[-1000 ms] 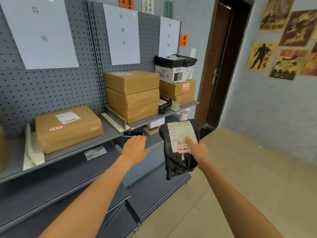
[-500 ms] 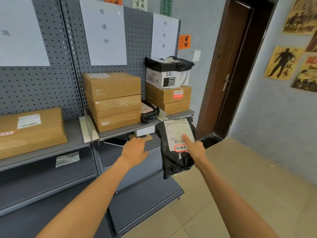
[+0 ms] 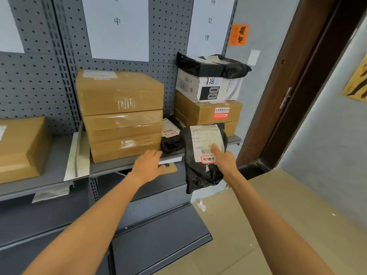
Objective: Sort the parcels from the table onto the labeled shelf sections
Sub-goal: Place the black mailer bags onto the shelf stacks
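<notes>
Black plastic parcel bag (image 3: 200, 171) with a white shipping label (image 3: 206, 139) and a red-outlined sticker (image 3: 208, 159). Tan cardboard boxes (image 3: 121, 116), glossy with clear tape. Grey pegboard (image 3: 39, 76), dotted with dark holes. White box (image 3: 208, 88) printed in black. Orange note (image 3: 239, 34), dark brown door frame (image 3: 294, 80), beige floor (image 3: 258, 215).

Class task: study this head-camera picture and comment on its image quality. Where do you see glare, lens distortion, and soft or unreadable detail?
Head view: glare streaks shine on the tape of the stacked brown boxes; the wide lens bends the door frame and stretches both forearms at the bottom edge; fine print on the black bag label is too soft to read, though its red-bordered sticker is legible; lighting is even, with only mild shadow under the shelf.
</notes>
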`<state>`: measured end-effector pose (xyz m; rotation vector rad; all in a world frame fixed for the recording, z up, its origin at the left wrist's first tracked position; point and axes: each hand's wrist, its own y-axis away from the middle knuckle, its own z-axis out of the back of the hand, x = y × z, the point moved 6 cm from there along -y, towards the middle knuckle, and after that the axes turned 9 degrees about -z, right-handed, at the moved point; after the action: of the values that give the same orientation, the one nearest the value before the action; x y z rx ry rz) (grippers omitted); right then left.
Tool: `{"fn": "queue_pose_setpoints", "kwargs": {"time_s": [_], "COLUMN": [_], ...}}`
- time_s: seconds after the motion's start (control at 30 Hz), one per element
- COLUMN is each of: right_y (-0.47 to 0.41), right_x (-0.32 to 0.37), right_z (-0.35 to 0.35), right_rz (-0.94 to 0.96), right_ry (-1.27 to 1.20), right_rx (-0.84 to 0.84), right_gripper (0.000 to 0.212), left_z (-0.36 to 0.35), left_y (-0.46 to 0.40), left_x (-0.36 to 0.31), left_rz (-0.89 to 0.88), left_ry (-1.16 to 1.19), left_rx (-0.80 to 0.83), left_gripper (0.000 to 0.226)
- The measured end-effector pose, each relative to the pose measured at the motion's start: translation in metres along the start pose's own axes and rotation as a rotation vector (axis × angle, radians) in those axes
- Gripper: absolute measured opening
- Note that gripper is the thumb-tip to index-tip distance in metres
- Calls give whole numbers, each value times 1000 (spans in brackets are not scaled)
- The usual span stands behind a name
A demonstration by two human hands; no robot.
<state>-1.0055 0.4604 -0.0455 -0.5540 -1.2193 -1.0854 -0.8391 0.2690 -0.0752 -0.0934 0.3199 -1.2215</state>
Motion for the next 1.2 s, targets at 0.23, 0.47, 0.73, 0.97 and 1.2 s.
{"fn": "queue_pose_setpoints", "kwargs": {"time_s": [0.23,0.47,0.73,0.97,1.2], "right_y": [-85,-128,-172,-172,-175], "right_x": [53,82,95,108,104], "right_z": [-51,-102,-139,-155,-151], "right_rz": [43,111,73,252,145], "right_ry": [56,63,201,545,584], "right_rx": [103,191,129,-111,8], "right_gripper": [38,33,49,45,57], "left_z": [-30,-46,-50,-51,-50], "left_y": [-46,-45,-44,-45,-45], "left_x": [44,53,53,51,49], "left_rz": [-125,-226,-217,-197,-191], "left_ry": [0,-6,-16,-52,-103], "left_rx": [11,-91,-109,-124,-112], "left_gripper": [62,64,65,66,64]}}
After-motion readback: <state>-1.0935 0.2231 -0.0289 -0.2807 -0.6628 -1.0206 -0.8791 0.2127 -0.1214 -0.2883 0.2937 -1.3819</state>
